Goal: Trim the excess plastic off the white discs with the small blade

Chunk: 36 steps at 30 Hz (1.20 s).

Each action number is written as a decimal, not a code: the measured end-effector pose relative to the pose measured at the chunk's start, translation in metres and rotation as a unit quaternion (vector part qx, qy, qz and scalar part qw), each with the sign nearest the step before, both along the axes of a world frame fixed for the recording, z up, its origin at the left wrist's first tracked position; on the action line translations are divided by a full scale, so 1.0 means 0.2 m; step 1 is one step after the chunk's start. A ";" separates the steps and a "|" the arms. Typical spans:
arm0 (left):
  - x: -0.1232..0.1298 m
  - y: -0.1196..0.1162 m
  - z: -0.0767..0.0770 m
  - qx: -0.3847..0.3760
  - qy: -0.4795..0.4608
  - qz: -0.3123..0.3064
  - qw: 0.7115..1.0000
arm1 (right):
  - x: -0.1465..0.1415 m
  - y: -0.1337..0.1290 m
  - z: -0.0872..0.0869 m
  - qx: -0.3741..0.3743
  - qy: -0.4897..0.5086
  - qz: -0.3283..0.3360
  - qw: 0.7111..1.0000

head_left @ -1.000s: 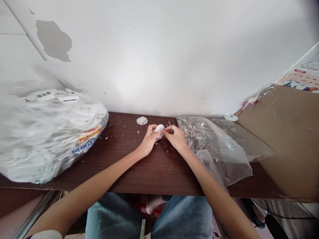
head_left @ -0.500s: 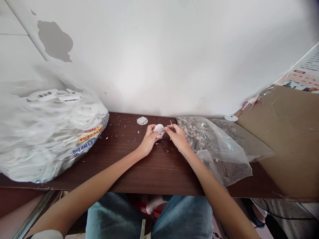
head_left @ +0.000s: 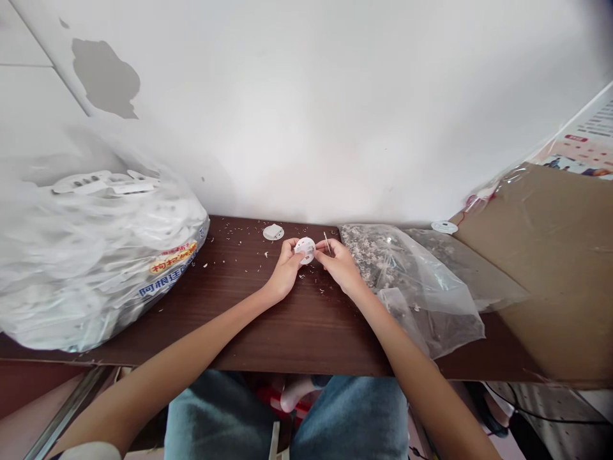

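Note:
My left hand [head_left: 286, 268] grips a small white round plastic disc [head_left: 304, 248] by its left side, thumb over its face. Small slots or marks show on the disc. At the disc's right edge, the fingertips of my right hand [head_left: 339, 260] are closed and touch it. A thin pale stick-like tool [head_left: 326, 239] pokes up between the fingers of that hand. Whether a tiny part is also pinched there is too small to tell. Behind my left hand, a second white disc with a raised block [head_left: 273, 232] lies on the brown table [head_left: 287, 338].
A large clear bag of white plastic parts [head_left: 96, 255] fills the left. On the right lies a clear bag of small pale pieces [head_left: 383, 255], with another white disc [head_left: 444, 227] behind it. A cardboard box [head_left: 550, 268] stands far right. White scraps litter the tabletop.
The disc has turned slightly in my left hand. My right hand has shifted a little left, its fingertips now against the disc's edge, and the thin tool moved with it.

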State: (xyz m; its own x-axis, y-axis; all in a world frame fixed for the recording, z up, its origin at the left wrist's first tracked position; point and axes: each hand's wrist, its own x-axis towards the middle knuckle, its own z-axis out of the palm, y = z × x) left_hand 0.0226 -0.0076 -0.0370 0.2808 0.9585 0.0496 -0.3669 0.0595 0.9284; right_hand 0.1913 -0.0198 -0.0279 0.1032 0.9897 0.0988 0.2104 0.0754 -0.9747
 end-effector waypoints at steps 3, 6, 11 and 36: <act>0.00 0.01 -0.02 0.024 0.020 0.011 0.999 | -0.02 -0.01 0.01 -0.017 0.036 0.007 0.999; -0.01 0.01 -0.03 0.037 0.029 0.002 0.999 | -0.04 -0.02 0.02 -0.053 0.097 0.017 0.994; -0.01 0.00 -0.02 0.046 0.031 -0.005 0.998 | -0.05 -0.03 0.03 -0.090 0.189 0.032 0.977; -0.02 0.02 0.03 0.057 0.071 0.045 0.995 | -0.10 -0.07 0.10 -0.117 0.386 0.108 0.909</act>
State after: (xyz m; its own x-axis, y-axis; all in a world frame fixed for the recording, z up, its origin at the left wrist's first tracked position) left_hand 0.0184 -0.0040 -0.0319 0.2063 0.9703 0.1260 -0.2308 -0.0769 0.9700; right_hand 0.1715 -0.0342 -0.0076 -0.1467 0.9797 -0.1364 -0.5380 -0.1948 -0.8201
